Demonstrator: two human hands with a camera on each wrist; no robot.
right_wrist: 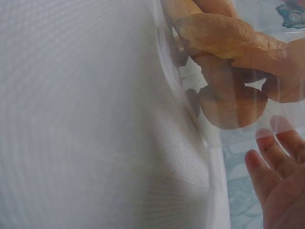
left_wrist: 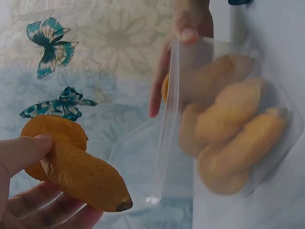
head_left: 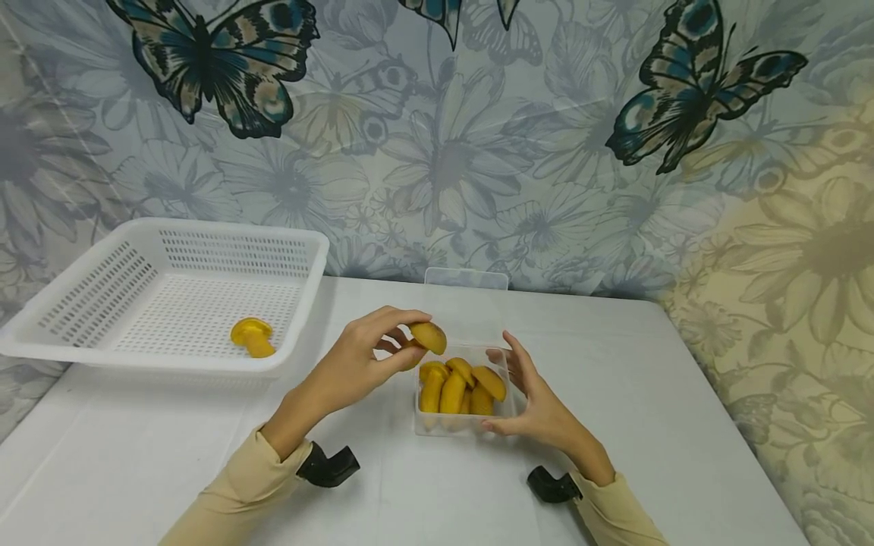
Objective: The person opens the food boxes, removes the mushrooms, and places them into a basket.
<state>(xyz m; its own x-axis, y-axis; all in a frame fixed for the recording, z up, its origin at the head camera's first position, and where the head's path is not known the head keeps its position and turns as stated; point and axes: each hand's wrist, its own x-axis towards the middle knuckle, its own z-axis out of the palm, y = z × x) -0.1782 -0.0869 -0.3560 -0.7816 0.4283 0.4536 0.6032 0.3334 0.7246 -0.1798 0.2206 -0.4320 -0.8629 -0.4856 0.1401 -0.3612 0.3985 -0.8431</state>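
My left hand [head_left: 365, 360] pinches a yellow-brown mushroom [left_wrist: 86, 176] between thumb and fingers, its cap [head_left: 429, 337] showing over the back left corner of a clear plastic box [head_left: 451, 425]. Inside the box lie several similar mushrooms [head_left: 452, 390], side by side, caps toward the back. My right hand [head_left: 539, 406] spreads around the box's right side, its thumb at the front right corner. The fingers [right_wrist: 272, 157] of that hand extend fairly straight beside the clear wall in the right wrist view.
A white perforated basket [head_left: 205, 353] stands at the left, holding one yellow mushroom [head_left: 253, 336]. The box's clear lid [head_left: 466, 279] stands raised at the back of the white table [head_left: 594, 341]. Behind rises a wall covering [head_left: 451, 159] with butterflies and flowers.
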